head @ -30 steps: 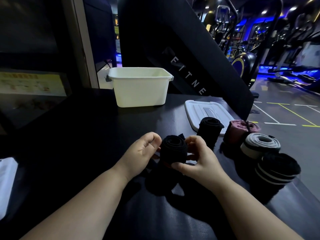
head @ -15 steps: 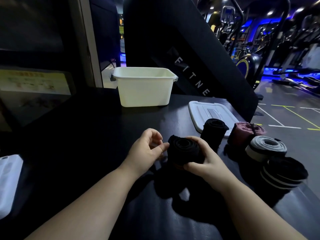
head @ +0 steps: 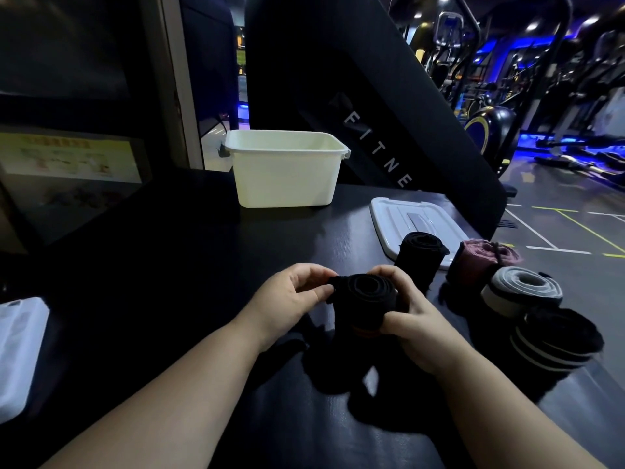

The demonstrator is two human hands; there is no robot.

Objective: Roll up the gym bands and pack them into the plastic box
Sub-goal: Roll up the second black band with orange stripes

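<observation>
My right hand [head: 411,319] curls round the roll [head: 363,299], my left hand [head: 287,296] pinches its outer edge — I should pull taut, then tuck, before the box [head: 287,177].

The held roll [head: 363,299] you are working is plain black, and so is the upright roll [head: 421,255]. Next to that you have a dusty pink roll [head: 483,258], a grey roll [head: 522,291] edged in white and black, and a black striped roll [head: 558,340] ringed with white lines. Your box [head: 285,174] is creamy white, its lid [head: 399,214] pale grey-white. The surface [head: 169,265] is matte black. The floor [head: 575,198] is grey, marked with white and yellow lines.
</observation>
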